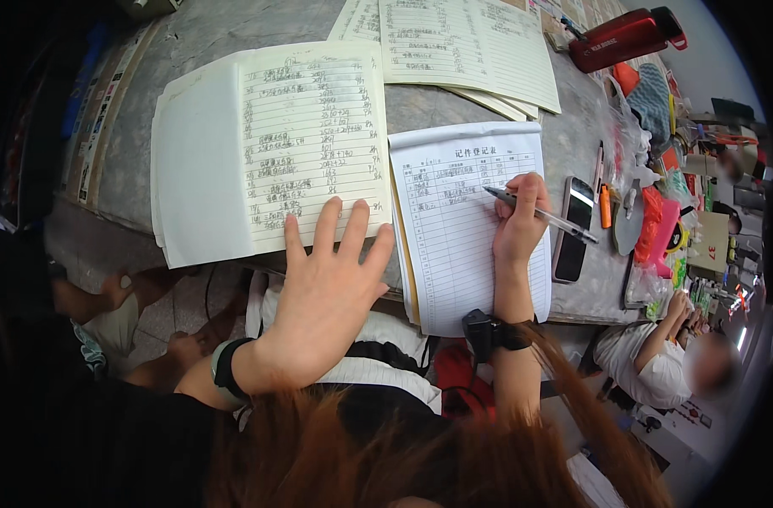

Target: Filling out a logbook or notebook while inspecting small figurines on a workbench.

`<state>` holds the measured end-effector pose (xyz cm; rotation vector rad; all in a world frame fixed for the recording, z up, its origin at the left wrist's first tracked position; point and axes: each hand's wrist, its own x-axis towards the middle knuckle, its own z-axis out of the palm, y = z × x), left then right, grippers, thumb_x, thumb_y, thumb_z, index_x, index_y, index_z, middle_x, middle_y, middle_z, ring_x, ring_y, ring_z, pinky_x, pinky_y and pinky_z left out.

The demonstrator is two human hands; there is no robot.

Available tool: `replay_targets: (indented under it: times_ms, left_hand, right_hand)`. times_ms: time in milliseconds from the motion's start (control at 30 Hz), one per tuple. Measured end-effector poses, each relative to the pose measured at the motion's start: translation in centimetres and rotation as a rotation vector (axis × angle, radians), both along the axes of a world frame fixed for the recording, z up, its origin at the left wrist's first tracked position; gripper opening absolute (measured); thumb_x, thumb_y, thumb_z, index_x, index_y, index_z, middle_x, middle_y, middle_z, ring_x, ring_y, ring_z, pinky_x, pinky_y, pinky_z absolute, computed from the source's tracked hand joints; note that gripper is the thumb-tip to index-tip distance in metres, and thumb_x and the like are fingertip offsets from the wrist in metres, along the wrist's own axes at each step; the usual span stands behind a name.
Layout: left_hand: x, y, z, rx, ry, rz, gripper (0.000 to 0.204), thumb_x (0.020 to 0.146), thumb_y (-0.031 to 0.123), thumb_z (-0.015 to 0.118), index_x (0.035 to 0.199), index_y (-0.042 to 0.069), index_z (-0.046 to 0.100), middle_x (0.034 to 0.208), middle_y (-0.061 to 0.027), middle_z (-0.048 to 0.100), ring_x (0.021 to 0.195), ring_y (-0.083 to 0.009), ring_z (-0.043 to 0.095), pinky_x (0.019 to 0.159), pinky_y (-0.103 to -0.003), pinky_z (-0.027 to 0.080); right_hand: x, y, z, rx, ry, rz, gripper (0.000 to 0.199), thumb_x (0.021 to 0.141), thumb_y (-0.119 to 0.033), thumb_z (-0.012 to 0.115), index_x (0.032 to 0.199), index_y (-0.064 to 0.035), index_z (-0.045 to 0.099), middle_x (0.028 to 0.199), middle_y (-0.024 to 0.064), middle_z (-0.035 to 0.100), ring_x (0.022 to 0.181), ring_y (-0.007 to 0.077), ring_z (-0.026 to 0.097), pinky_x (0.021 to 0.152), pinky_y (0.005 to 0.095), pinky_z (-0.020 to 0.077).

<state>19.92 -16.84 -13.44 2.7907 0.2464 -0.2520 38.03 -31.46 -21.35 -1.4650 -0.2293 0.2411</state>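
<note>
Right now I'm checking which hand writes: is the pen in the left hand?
No, the right hand grips the pen over the ruled form, while the left hand lies flat on the notebook.

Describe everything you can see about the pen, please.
The pen is slim, with a dark tip end and a shiny, silvery barrel. The right hand grips it near the tip, in a writing hold. It lies tilted: the tip points up-left and rests on the form, by its upper filled rows, while the back end sticks out to the right, over the phone.
</note>
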Motion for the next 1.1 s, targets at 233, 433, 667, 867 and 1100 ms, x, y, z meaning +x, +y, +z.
replay_targets:
  times_ms: [233,433,667,867,1100]
  left_hand:
    - [0.0,0.0,-0.3,0.009,-0.016,0.015,0.048,0.074,0.026,0.058,0.115,0.008,0.041,0.121,-0.0163,0.033,0.115,-0.0346,0.026,0.090,-0.055,0.026]
    - [-0.3,0.2,-0.8,0.043,-0.042,0.015,0.047,0.075,0.028,0.055,0.115,0.009,0.041,0.120,-0.0155,0.036,0.114,-0.0333,0.029,0.089,-0.055,0.026]
    - [-0.6,0.5,-0.5,0.024,-0.058,0.021,0.045,0.076,0.027,0.054,0.115,0.008,0.041,0.119,-0.0145,0.037,0.113,-0.0307,0.030,0.089,-0.054,0.027]
    - [-1.1,0.2,0.4,-0.020,-0.064,0.015,0.042,0.076,0.027,0.054,0.110,0.004,0.043,0.105,-0.0134,0.041,0.107,-0.0275,0.035,0.088,-0.053,0.029]
    - [-1.4,0.9,0.4,-0.055,-0.021,0.007,0.031,0.078,0.028,0.053,0.095,0.003,0.048,0.085,-0.0093,0.046,0.090,-0.0230,0.043,0.088,-0.053,0.030]
  right_hand:
    - [-0.5,0.9,0.4,-0.180,-0.210,0.040,0.011,0.080,-0.010,0.055,0.074,-0.0018,0.052,0.065,-0.0033,0.048,0.057,0.0013,0.039,0.051,0.0143,0.0300]
    - [0.0,0.8,-0.9,-0.098,-0.112,0.001,0.011,0.082,-0.013,0.053,0.074,-0.0052,0.052,0.062,-0.0042,0.046,0.053,0.0014,0.036,0.047,0.0152,0.0265]
    - [-0.1,0.9,-0.3,-0.117,-0.126,0.019,0.013,0.083,-0.015,0.051,0.074,-0.0049,0.052,0.066,-0.0032,0.047,0.052,0.0012,0.037,0.047,0.0149,0.0273]
    - [-0.2,0.6,0.3,-0.118,-0.143,0.001,0.014,0.082,-0.014,0.051,0.073,-0.0032,0.052,0.061,-0.0045,0.043,0.053,0.0016,0.033,0.048,0.0149,0.0238]
    - [-0.3,1.0,0.0,-0.120,-0.143,-0.005,0.015,0.083,-0.013,0.051,0.071,-0.0035,0.051,0.060,-0.0045,0.042,0.052,0.0016,0.032,0.047,0.0152,0.0234]
